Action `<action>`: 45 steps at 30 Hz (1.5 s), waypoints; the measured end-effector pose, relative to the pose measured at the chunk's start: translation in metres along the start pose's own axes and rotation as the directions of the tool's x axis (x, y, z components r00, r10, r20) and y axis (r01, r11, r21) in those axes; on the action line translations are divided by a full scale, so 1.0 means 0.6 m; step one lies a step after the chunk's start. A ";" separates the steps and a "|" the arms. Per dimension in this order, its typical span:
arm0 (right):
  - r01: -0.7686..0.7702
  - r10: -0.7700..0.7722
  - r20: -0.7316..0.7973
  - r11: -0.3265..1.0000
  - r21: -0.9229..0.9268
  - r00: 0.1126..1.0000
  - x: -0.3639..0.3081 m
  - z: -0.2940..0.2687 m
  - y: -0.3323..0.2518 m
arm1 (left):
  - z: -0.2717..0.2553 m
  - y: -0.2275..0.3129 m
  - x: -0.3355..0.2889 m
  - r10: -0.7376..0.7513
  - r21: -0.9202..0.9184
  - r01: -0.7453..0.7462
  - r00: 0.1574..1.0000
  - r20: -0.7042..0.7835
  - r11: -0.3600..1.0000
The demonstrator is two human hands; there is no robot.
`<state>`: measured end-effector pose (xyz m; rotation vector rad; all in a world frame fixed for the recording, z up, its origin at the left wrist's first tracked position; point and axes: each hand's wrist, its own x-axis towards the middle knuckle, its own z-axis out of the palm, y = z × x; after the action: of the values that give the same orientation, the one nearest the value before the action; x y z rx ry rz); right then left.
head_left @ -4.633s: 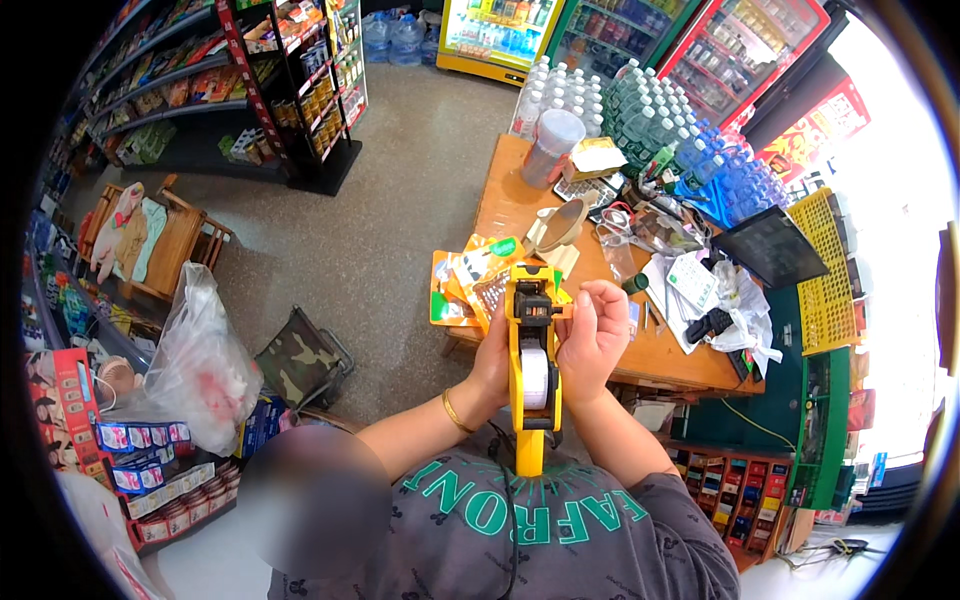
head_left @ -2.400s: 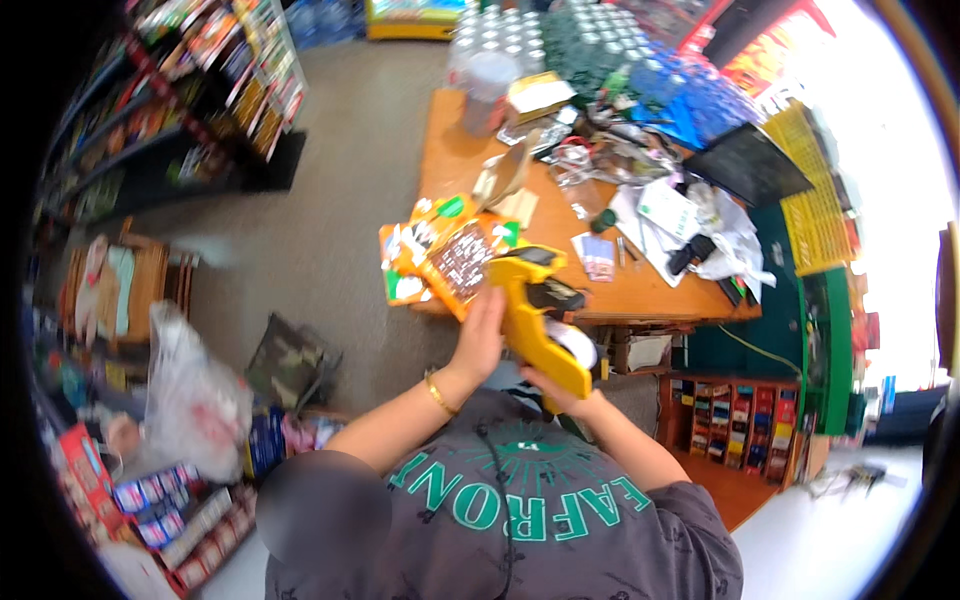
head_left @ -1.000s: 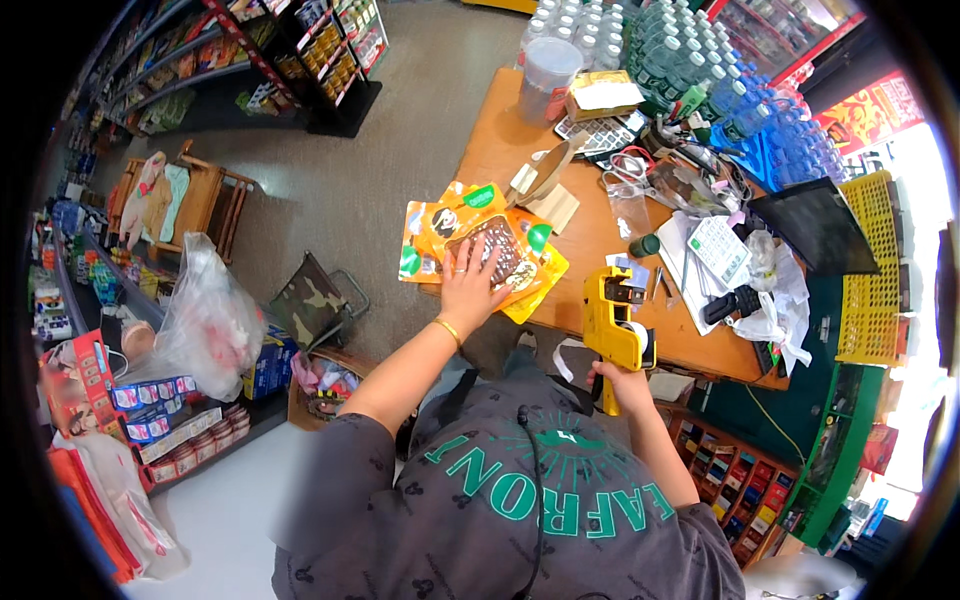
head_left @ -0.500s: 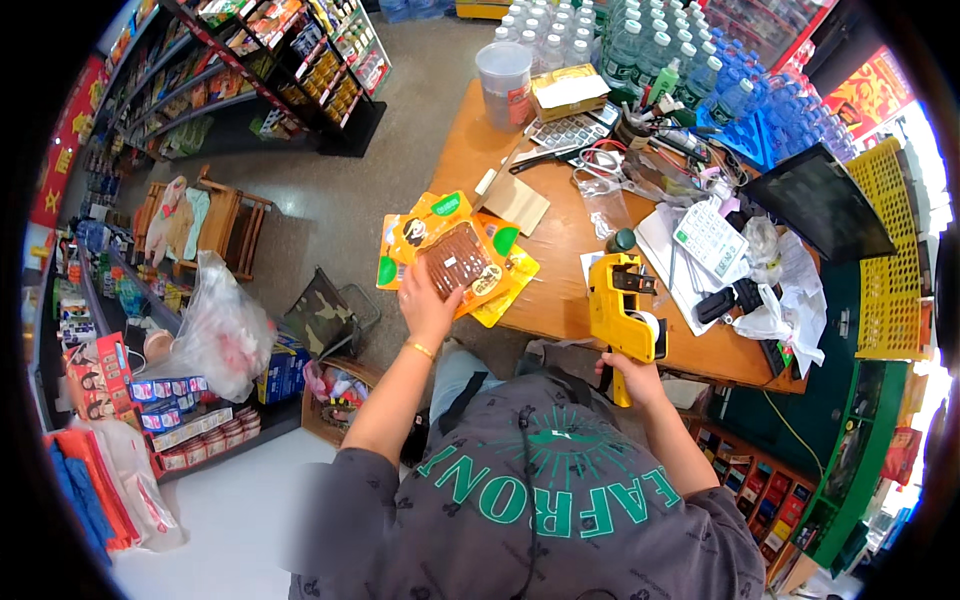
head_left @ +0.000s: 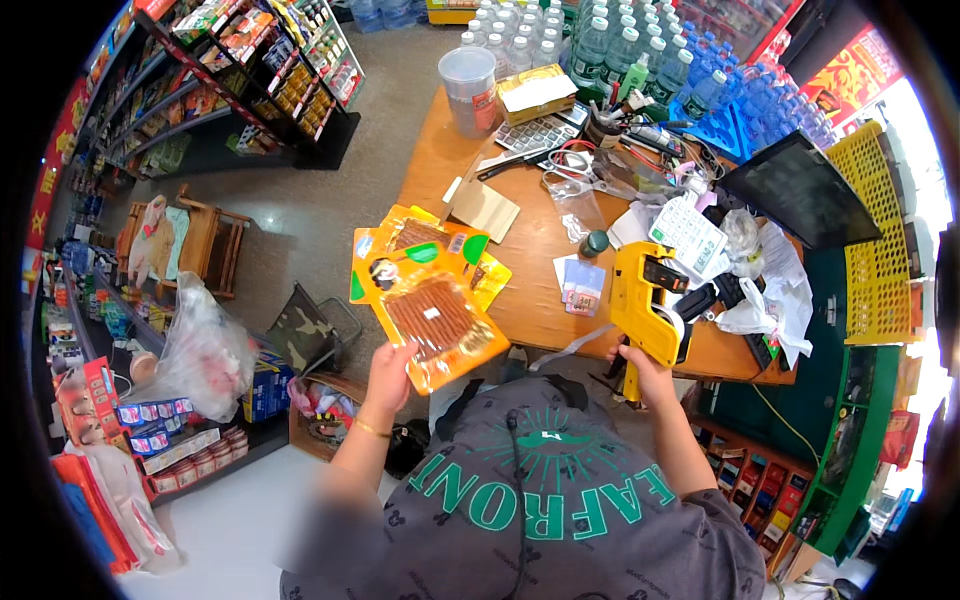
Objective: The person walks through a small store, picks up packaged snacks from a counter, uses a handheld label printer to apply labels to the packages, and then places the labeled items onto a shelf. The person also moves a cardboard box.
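Observation:
My left hand [head_left: 388, 378] grips the near-left corner of an orange snack packet [head_left: 436, 318] with brown sticks behind its clear window. A small white label sits on that window. More orange packets [head_left: 408, 236] lie behind it at the table's left edge, partly covered by it. My right hand [head_left: 652, 378] is wrapped round the handle of a yellow price label gun [head_left: 640, 292], held over the table's near edge. From the gun a pale strip [head_left: 574, 346] trails leftward. The gun and the held packet are well apart.
On the wooden table [head_left: 425, 165] are a clear plastic tub [head_left: 468, 95], a wooden block [head_left: 484, 206], a small dark-lidded jar [head_left: 594, 243], a calculator [head_left: 688, 236] and scissors. Bottles crowd the back; a monitor [head_left: 805, 195] stands right. A folding stool [head_left: 305, 325] is left.
My left hand has drawn one snack packet nearer and off the pile, now holding it by its corner. The label gun has shifted slightly right relative to the table, exposing small paper slips.

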<state>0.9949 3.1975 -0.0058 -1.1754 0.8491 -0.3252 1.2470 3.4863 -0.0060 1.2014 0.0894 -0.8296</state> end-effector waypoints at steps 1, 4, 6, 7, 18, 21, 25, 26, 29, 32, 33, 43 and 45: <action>0.003 -0.003 -0.016 1.000 0.016 1.000 -0.001 0.000 -0.003 | -0.002 -0.005 -0.007 0.010 0.107 -0.017 0.998 0.062 0.994; -0.005 0.006 -0.047 0.999 0.036 0.999 0.001 -0.008 -0.008 | 0.019 -0.042 0.005 0.031 0.370 -0.094 0.984 0.174 0.924; -0.033 0.037 -0.065 0.997 0.066 0.997 -0.003 0.003 -0.026 | 0.048 -0.078 0.055 0.089 0.480 -0.193 0.969 0.230 0.856; -0.050 0.055 -0.061 0.995 0.081 0.997 -0.004 0.014 -0.036 | 0.053 -0.112 0.091 0.098 0.509 -0.212 0.966 0.241 0.834; 0.037 -0.038 0.002 0.956 -0.292 0.999 -0.033 0.018 0.009 | 0.019 -0.111 0.190 0.439 0.829 -0.274 0.897 0.038 0.488; 0.040 -0.033 0.033 0.968 -0.248 0.999 -0.036 0.026 0.020 | -0.025 -0.042 0.181 0.510 0.921 -0.378 0.813 0.282 0.094; 0.158 -0.130 0.198 0.979 -0.131 0.972 -0.016 0.061 -0.007 | -0.033 -0.004 0.187 0.278 0.885 -0.377 0.850 0.448 -0.273; 0.116 -0.088 0.177 0.981 -0.156 0.980 -0.017 0.068 -0.016 | -0.034 -0.003 0.192 0.217 0.876 -0.365 0.871 0.441 -0.315; 0.180 -0.139 0.204 0.964 -0.198 0.969 -0.013 0.074 -0.015 | -0.029 -0.004 0.201 0.271 0.865 -0.380 0.839 0.472 -0.329; 0.154 -0.113 0.254 0.977 -0.146 0.960 -0.015 0.075 -0.015 | -0.065 -0.018 0.228 0.263 0.767 -0.419 0.767 0.585 -0.486; 0.146 -0.107 0.259 0.980 -0.135 0.960 -0.015 0.074 -0.014 | -0.079 -0.015 0.235 0.319 0.769 -0.428 0.731 0.603 -0.474; 0.206 -0.097 0.470 0.961 -0.185 0.877 -0.021 0.097 -0.054 | -0.041 0.165 0.060 0.623 0.245 -0.577 0.755 -0.203 0.779; 0.248 -0.092 0.544 0.944 -0.220 0.834 -0.023 0.118 -0.067 | 0.008 0.187 0.028 0.498 -0.177 -0.529 0.846 -0.191 0.830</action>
<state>1.0451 3.2385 0.0456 -1.5212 0.3043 -0.0106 1.3254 3.4859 0.0759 0.9974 -0.0320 -0.2487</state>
